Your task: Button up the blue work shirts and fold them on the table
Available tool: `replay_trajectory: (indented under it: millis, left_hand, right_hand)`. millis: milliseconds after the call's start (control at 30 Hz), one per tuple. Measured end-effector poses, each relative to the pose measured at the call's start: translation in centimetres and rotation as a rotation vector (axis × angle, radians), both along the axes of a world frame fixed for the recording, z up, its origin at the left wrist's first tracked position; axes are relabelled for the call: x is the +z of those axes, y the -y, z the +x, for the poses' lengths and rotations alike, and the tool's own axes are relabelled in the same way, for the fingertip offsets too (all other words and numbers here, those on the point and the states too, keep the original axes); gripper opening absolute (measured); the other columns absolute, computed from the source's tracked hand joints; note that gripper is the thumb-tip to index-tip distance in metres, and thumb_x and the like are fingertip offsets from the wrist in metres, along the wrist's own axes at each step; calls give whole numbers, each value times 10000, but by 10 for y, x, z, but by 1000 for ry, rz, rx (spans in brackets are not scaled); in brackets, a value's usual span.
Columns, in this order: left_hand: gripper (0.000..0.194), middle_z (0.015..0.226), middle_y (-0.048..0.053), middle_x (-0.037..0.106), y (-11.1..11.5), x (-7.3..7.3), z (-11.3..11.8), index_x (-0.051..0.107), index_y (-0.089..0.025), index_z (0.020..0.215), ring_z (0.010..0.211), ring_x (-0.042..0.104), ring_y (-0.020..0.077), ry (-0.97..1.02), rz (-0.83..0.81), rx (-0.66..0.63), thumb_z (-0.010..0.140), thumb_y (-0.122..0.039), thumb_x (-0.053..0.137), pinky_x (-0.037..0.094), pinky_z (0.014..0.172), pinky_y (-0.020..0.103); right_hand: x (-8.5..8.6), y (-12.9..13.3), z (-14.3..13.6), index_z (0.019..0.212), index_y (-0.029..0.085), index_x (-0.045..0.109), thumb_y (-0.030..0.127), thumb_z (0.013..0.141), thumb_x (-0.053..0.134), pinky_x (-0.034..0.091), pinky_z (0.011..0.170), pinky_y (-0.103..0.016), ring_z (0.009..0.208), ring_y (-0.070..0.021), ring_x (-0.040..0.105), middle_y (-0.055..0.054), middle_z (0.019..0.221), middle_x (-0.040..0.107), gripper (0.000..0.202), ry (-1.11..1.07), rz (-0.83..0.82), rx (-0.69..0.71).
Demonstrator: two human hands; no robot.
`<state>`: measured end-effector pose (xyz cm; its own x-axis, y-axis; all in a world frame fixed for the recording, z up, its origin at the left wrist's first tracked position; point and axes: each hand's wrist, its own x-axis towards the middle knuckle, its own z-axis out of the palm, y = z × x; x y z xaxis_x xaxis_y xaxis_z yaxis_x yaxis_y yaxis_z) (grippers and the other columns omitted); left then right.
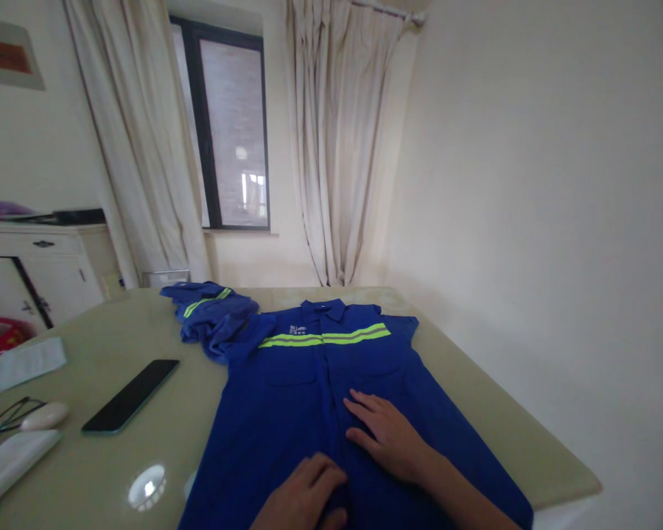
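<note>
Shirt (309,397), blue with a yellow-green reflective stripe across the chest, is laid out flat and face up on our side of the pale green table (502,419). Its long axis runs straight away from us: collar toward the window, hem at the near edge, sleeves out to either side.

Left to right, we've got glasses (5,419), a white mouse (44,416) and a folded paper (27,362) at the far left, then a dark phone (130,395) lying at an angle. Behind it, a second blue garment (210,313) sits crumpled, touching the shirt's sleeve.

Our left hand (303,500) rests low on the shirt near the button line, fingers curled loosely, not clearly pinching any fabric. Our right hand (390,438) lies flat just beside it, fingers spread and pointing left across the front, gripping nothing.
</note>
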<state>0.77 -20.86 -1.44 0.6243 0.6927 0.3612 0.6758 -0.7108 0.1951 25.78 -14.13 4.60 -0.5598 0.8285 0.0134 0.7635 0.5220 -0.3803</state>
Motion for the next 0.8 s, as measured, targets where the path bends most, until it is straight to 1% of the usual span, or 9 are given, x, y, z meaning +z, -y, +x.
replay_trajectory:
  millis: [67,133,267,333,400,500,633,733,800]
  left_hand:
    - [458,1414,38,642,-12,20,-4,525,-343,1454,1225,642,215,-20,22,161,1017,-473,496,529,1056,357]
    - [545,1540,69,531,-23,24,-9,422,-331,1539,1360,547,276,-76,67,256,1028,-519,438,455,1135,483]
    - [627,1639,78,360,-32,4,-14,271,-344,1600,1476,408,321,-171,54,212,1026,-572,380,387,1175,559]
    - [643,1653,73,307,-32,-4,-14,220,-365,1608,1494,372,334,-182,16,186,1021,-573,381,370,1183,582]
    - [673,1654,70,280,-31,-4,-14,231,-377,1602,1499,356,353,-179,-51,166,993,-588,427,361,1188,601]
    - [724,1632,52,333,-31,13,-17,351,-389,1567,1480,390,357,-154,-248,133,906,-564,587,385,1194,566]
    - [513,1438,13,636,-53,48,-39,580,-369,1425,1303,610,277,80,-433,213,938,-527,535,496,1112,423]
    - [445,1223,63,749,-94,65,-74,695,-257,1233,1102,701,248,317,-314,447,962,-496,435,552,991,372]
    - [455,1223,107,728,-127,68,-104,687,-200,1186,1126,681,258,425,-156,719,946,-450,393,527,1011,377]
  right_hand:
    - [-3,3,-9,1588,283,353,661,1018,376,228,1250,-490,1515,-276,312,-67,1652,312,684,-17,38,9]
    - [-4,3,-17,1584,281,364,626,1029,388,248,1239,-484,1507,-277,325,-61,1648,329,654,-19,70,42]
    - [5,-15,-34,1261,225,699,462,1085,311,418,1096,-411,1231,-257,608,-96,1326,685,488,24,157,-27]
    - [12,-32,-48,1108,211,742,420,1082,318,465,1012,-387,1106,-251,655,-103,1143,742,473,48,205,-92]
    - [14,-51,-65,1183,199,712,435,1062,370,471,1000,-394,1160,-270,626,-120,1214,714,432,29,251,-150]
    - [4,-78,-90,1451,157,542,502,1032,410,378,1128,-435,1397,-295,461,-146,1526,512,559,-44,264,-204]
    - [-22,-97,-107,1574,95,365,630,1002,374,190,1240,-466,1535,-292,250,-151,1649,304,783,-45,149,-239]
    - [-34,-101,-107,1588,94,333,674,994,336,150,1255,-457,1552,-272,206,-134,1662,267,830,-52,122,-231]
    - [-36,-101,-105,1590,106,335,675,995,322,144,1257,-451,1553,-264,204,-123,1662,267,823,-56,118,-227]
